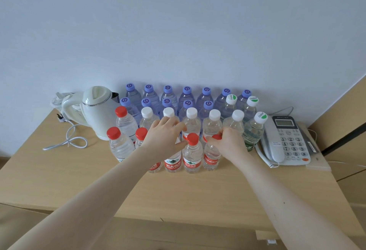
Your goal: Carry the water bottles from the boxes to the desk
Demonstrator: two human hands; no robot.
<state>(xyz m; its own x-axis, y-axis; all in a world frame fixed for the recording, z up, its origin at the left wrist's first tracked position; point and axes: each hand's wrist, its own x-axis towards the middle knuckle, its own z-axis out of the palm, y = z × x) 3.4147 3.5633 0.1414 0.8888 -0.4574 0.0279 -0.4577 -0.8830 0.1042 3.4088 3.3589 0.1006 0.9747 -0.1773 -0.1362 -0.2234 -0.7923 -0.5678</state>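
Gripping two red-capped bottles by their tops: my left hand [164, 135] curls over the left bottle [172, 163], and my right hand [227, 143] pinches the cap of the right bottle [212, 156]. Both stand on the desk [178, 194] — a middle bottle [192, 152] between my hands, further rows of bottles [191, 123] just beyond my fingers.

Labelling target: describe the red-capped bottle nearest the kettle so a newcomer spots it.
Find the white kettle at the desk's left rear. Just right of it stands the red-capped bottle, heading the white-capped row. It is that row's only red cap; the others stand further forward.
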